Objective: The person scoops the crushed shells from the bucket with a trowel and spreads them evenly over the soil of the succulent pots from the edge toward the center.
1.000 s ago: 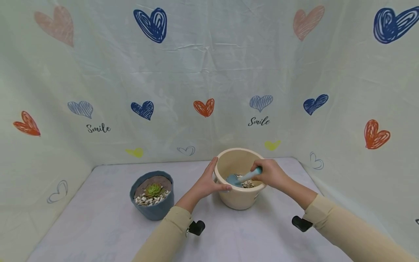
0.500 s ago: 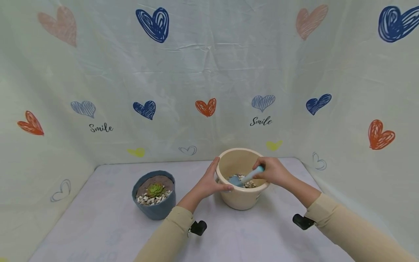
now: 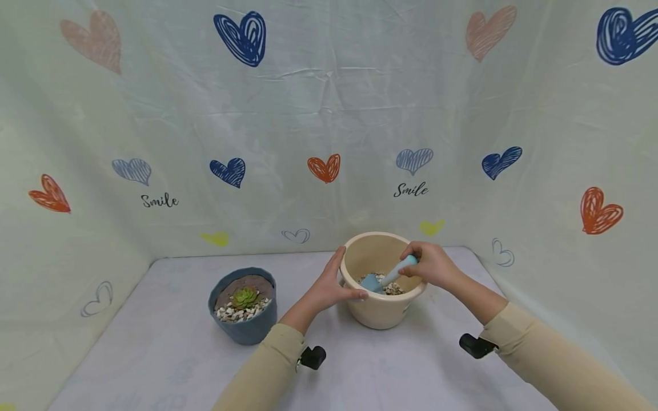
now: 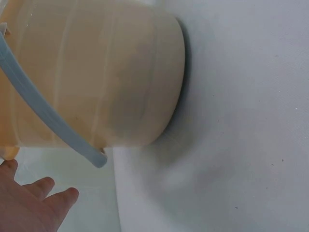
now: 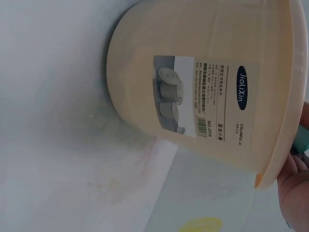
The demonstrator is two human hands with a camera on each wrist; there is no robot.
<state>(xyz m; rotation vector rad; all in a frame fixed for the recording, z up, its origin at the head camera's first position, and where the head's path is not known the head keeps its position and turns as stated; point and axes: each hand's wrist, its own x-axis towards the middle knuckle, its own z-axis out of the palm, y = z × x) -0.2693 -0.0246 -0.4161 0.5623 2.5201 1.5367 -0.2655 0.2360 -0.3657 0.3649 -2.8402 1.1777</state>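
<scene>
A cream plastic bucket (image 3: 377, 311) stands upright on the table, with pebbles (image 3: 393, 289) in its bottom. My left hand (image 3: 329, 288) rests against its left side, thumb along the front rim and fingers spread. In the left wrist view, several fingers (image 4: 60, 198) are fairly straight beside the bucket, whose blue-grey handle (image 4: 48, 113) hangs down. My right hand (image 3: 434, 265) pinches the handle of a small light-blue shovel (image 3: 393, 274). The blade reaches down to the pebbles inside. The right wrist view shows mainly the bucket's labelled side, with part of my right hand (image 5: 294, 193) at the rim.
To the left stands a blue-grey pot (image 3: 247, 331) with a green succulent (image 3: 244, 297), brown soil-like filling and white pebbles. A pale cloth covers the table (image 3: 390, 371). A white curtain (image 3: 288, 114) printed with hearts hangs behind and at both sides.
My right hand has shifted slightly up and to the right with the shovel, whose blade stays among the pebbles. The left hand keeps its place on the bucket. The whole view has drifted a little.
</scene>
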